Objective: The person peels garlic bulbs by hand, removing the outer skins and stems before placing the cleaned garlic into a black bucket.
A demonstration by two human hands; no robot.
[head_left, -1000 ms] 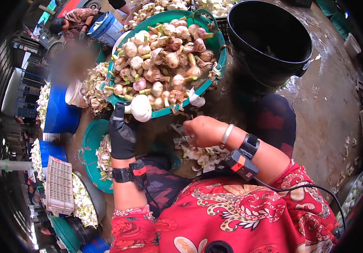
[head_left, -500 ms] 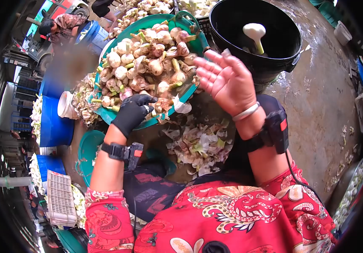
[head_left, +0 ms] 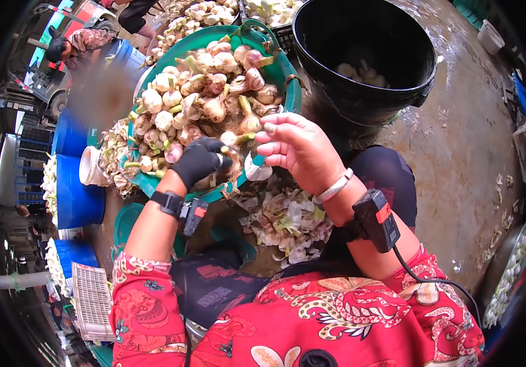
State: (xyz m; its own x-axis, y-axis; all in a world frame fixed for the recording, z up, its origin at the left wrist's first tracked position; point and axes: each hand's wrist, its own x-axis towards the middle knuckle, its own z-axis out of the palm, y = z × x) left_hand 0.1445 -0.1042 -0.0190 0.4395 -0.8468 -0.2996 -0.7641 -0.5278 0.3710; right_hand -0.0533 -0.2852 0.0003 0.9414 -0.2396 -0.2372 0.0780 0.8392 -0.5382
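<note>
My left hand (head_left: 198, 162), in a black glove, is closed on a garlic bulb (head_left: 232, 164) with brownish skin at the near edge of a green basin (head_left: 293, 92). That basin is heaped with garlic bulbs (head_left: 183, 101), many with short cut stems. My right hand (head_left: 299, 150) is bare and holds nothing; its fingers are apart and slightly curled, over the basin's right rim. A peeled white piece (head_left: 257, 170) hangs at the rim between my hands. Inside a large black bucket (head_left: 360, 101) lie several pale bulbs (head_left: 364, 73).
Garlic peelings (head_left: 287, 217) pile up on the wet floor below the basin. Blue tubs (head_left: 79, 189) and a white bucket (head_left: 91, 165) stand to the left, near a plastic crate (head_left: 91, 300). Another person (head_left: 88, 43) sits at the upper left. A garlic-filled tray (head_left: 510, 275) lies at right.
A white bulb that was in the air above the black bucket is gone from there. My right hand has come down and left toward the basin rim. My left hand now grips a bulb.
</note>
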